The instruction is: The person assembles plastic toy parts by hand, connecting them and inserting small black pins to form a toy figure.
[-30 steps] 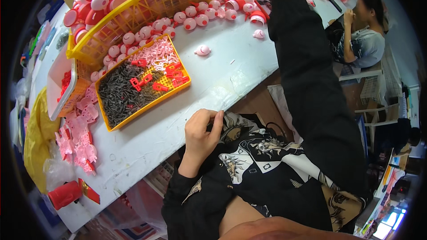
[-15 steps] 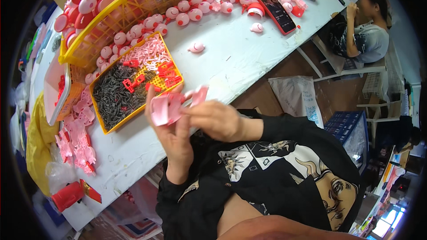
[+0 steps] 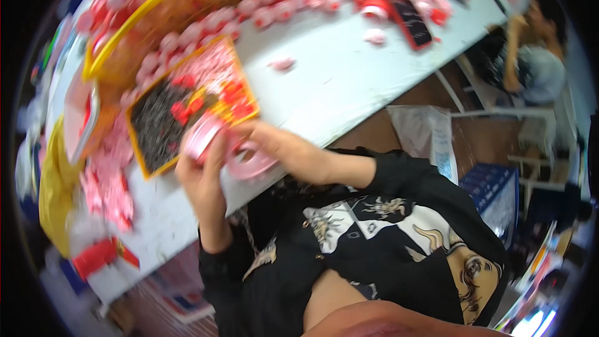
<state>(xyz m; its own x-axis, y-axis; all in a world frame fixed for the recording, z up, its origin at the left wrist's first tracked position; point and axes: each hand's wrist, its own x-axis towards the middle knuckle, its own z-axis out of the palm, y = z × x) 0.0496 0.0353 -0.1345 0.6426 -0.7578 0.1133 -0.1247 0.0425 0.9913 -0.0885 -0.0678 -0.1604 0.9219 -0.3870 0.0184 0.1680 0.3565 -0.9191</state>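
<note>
Near the table's front edge, my left hand (image 3: 204, 178) is closed around a glossy pink plastic part (image 3: 204, 139) with a rounded shape. My right hand (image 3: 284, 153) reaches in from the right with its fingers bent against a pink ring-shaped plastic part (image 3: 257, 165), which hangs just below them. Motion blur hides whether the two pink parts are joined. Right behind the hands lies a yellow tray (image 3: 248, 84) holding black screws (image 3: 153, 126), small pink pieces (image 3: 212, 65) and small red parts (image 3: 234, 101).
A tall yellow basket (image 3: 134, 25) heaped with pink and red parts stands at the back left. Many round pink pieces (image 3: 265, 15) line the table behind the tray. A phone (image 3: 409, 15) leans there. Pink parts (image 3: 106, 181) lie at left. Another person (image 3: 540, 56) sits at right.
My left hand has moved left and down with its pink part, which is turned to show its rounded side. My right hand has shifted slightly left; the ring-shaped part now hangs below it.
</note>
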